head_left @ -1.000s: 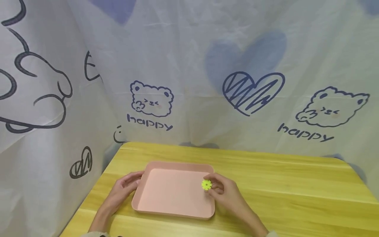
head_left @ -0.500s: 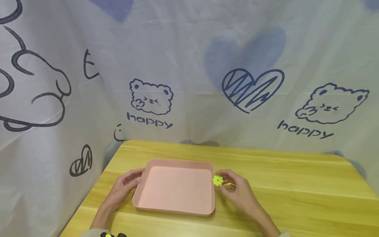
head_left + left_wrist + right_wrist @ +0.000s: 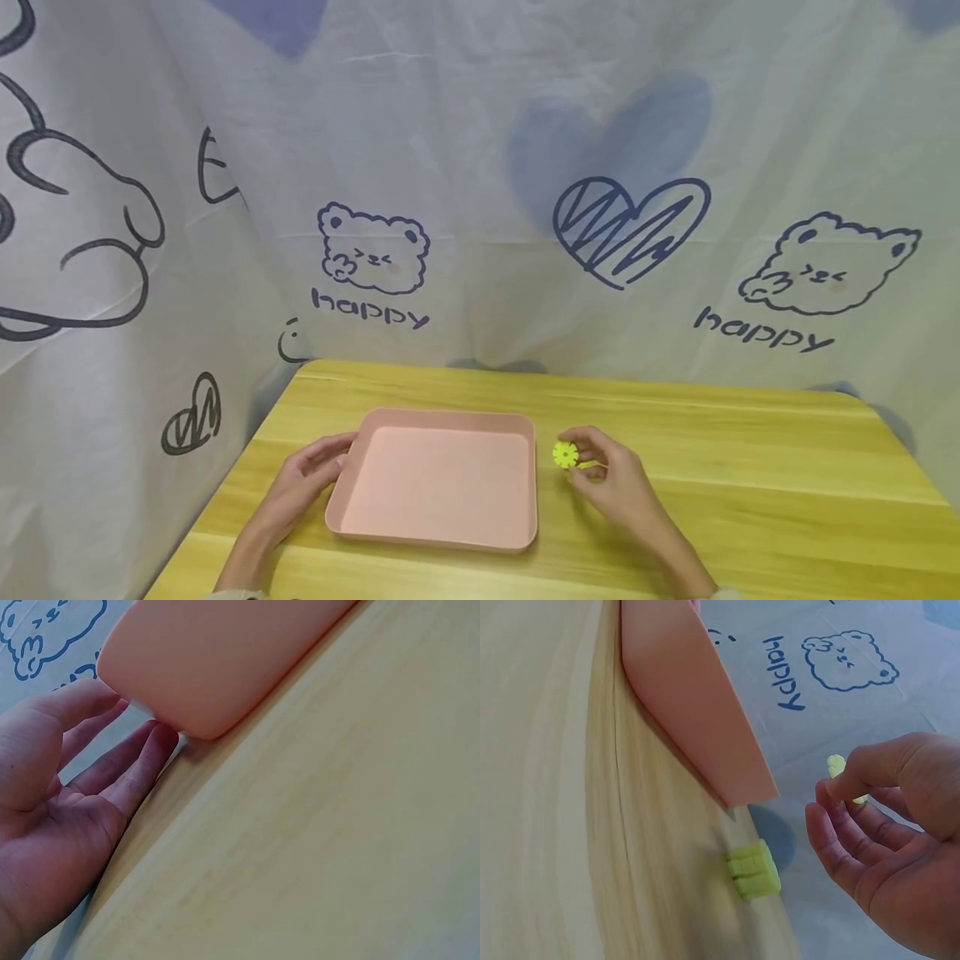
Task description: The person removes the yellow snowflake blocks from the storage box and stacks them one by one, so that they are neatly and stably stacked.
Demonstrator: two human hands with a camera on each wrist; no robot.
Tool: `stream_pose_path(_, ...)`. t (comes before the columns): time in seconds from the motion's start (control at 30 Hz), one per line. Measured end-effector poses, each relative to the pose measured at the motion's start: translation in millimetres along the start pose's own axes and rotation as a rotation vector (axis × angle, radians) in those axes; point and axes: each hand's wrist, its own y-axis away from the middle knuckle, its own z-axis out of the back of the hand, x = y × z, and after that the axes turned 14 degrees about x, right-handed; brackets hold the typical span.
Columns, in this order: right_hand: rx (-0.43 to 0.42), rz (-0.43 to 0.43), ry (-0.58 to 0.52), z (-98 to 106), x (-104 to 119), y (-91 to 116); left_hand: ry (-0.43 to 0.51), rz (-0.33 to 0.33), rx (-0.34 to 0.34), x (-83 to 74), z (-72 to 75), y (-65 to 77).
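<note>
My left hand (image 3: 303, 475) rests against the left end of a pink rectangular tray (image 3: 431, 543). In the left wrist view its fingertips touch the lower outside corner of the tray, and the fingers are fairly straight. Just off the tray's right end, my right hand (image 3: 611, 483) pinches a yellow notched building disc (image 3: 566, 454) between thumb and fingertips. Below that hand, the right wrist view shows a thick yellow notched piece (image 3: 754, 870), like a short stack of discs, on the table. Only a sliver of yellow shows there in the head view, behind the fingers.
The wooden table (image 3: 720, 467) runs on to the right of the hands. White curtains (image 3: 480, 167) printed with hearts and bears hang behind it and along its left side.
My right hand has moved right with the disc, from over the tray's right rim to beside it. The yellow piece below has come into sight. My left hand stays at the tray.
</note>
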Motion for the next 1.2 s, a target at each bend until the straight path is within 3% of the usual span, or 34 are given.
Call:
stream_pose_path(0.2, -0.004, -0.045, -0.014, 5, -6, 0, -0.004, 0.005, 0.0, -2.3, -0.9, 0.6)
stream_pose_path(1.2, 0.048, -0.098, 0.07, 27, -42, 8, 0.001, 0.01, 0.009, -2.4, -0.9, 2.6)
